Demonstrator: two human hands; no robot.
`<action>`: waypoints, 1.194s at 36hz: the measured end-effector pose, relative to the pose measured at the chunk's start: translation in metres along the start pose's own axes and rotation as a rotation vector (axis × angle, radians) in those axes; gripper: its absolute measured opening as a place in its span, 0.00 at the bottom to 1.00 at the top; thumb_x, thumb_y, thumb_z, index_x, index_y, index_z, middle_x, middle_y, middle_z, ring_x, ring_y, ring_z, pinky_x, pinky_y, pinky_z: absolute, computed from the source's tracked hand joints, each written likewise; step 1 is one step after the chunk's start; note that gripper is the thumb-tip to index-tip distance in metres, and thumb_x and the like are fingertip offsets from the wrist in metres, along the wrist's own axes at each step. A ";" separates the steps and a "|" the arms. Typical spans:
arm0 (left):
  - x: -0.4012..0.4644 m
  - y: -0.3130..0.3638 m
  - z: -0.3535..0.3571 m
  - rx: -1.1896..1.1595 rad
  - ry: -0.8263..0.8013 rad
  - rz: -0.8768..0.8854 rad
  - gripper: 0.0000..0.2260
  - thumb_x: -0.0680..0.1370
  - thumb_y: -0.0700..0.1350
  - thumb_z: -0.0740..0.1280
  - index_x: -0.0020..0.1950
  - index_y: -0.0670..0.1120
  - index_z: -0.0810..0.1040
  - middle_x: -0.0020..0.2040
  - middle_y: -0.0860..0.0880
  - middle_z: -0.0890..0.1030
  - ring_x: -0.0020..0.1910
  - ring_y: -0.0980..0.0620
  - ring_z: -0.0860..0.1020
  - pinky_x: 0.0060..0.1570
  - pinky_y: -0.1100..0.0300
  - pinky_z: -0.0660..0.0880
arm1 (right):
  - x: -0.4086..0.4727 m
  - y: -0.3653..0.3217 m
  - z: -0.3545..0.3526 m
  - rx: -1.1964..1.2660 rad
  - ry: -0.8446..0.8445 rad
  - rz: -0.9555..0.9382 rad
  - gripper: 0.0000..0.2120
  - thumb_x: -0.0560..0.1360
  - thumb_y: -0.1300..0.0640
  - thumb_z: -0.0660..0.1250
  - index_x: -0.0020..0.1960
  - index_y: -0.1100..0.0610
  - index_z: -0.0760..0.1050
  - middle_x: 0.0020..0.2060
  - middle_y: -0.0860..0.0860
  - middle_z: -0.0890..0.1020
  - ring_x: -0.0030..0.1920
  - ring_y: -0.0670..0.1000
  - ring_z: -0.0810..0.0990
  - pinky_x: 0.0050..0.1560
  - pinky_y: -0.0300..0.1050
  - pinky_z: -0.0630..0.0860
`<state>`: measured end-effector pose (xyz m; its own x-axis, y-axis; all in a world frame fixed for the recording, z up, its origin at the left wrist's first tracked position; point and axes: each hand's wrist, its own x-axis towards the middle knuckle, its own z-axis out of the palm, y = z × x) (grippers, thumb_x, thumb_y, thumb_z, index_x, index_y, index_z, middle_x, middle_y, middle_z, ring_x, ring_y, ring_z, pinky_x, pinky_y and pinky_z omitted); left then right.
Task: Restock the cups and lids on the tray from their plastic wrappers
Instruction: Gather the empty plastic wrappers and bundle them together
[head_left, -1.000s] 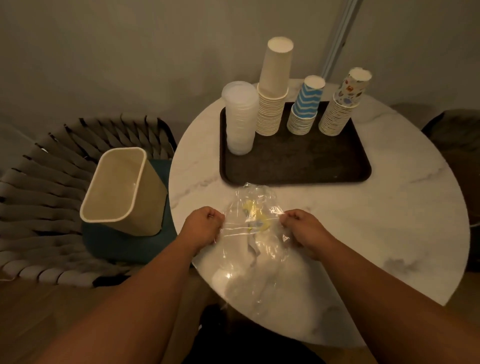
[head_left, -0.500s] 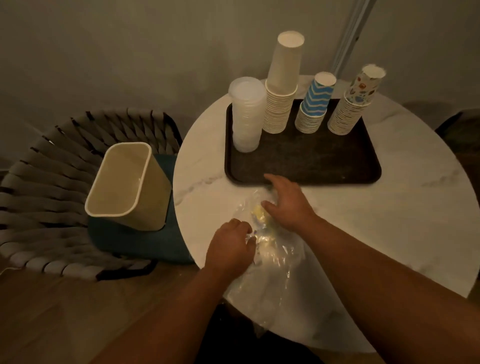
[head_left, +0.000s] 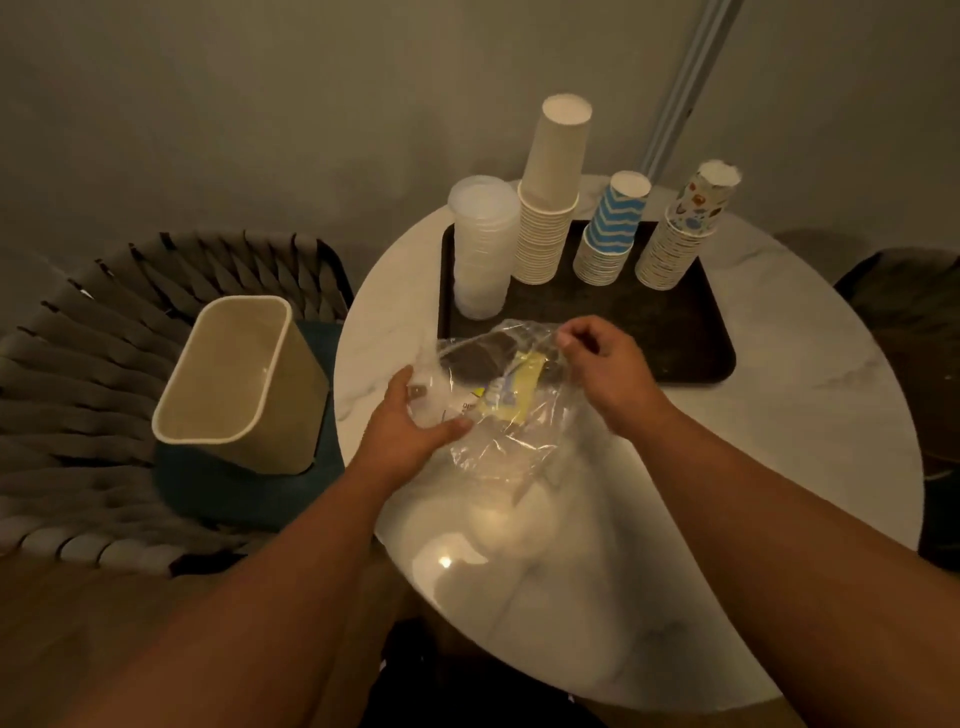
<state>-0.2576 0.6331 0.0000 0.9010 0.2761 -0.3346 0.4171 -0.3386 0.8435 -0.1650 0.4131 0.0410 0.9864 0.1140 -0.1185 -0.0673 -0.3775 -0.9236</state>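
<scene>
Between hands: crumpled clear plastic wrapper with yellow label (head_left: 498, 400), over tray's near edge
Left hand (head_left: 410, 423): grips wrapper's near-left side
Right hand (head_left: 605, 364): pinches far-right edge
Beige plastic bin (head_left: 236, 379): left, nearer left hand

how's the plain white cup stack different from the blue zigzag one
The plain white cup stack is taller and wider than the blue zigzag cup stack, and has no print. It stands beside the clear lid stack; the zigzag stack stands further right. Both are upside-down paper cups at the back of the dark tray.
</scene>
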 end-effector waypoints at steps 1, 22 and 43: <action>0.005 0.005 -0.005 -0.041 -0.033 0.000 0.30 0.70 0.48 0.78 0.70 0.48 0.70 0.58 0.49 0.79 0.58 0.51 0.77 0.62 0.55 0.73 | 0.000 -0.003 -0.004 0.024 0.010 -0.021 0.03 0.80 0.58 0.65 0.51 0.52 0.78 0.42 0.47 0.80 0.41 0.42 0.77 0.43 0.35 0.75; -0.026 -0.066 -0.014 0.919 -0.274 0.885 0.14 0.70 0.52 0.62 0.43 0.48 0.84 0.57 0.44 0.81 0.60 0.41 0.77 0.57 0.49 0.75 | -0.080 0.121 -0.002 -0.889 -0.373 -0.640 0.35 0.58 0.51 0.79 0.65 0.53 0.76 0.63 0.56 0.77 0.60 0.57 0.73 0.59 0.53 0.75; -0.012 -0.032 -0.010 1.257 -0.352 1.154 0.42 0.61 0.68 0.70 0.71 0.54 0.68 0.76 0.42 0.58 0.71 0.37 0.62 0.67 0.37 0.61 | -0.079 0.112 -0.007 -0.923 -0.615 -0.726 0.19 0.73 0.37 0.63 0.57 0.44 0.82 0.58 0.51 0.81 0.56 0.57 0.78 0.52 0.53 0.76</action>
<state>-0.2828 0.6493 -0.0190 0.6868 -0.7245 -0.0585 -0.7268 -0.6841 -0.0610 -0.2491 0.3558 -0.0510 0.5103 0.8566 -0.0767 0.8105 -0.5088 -0.2902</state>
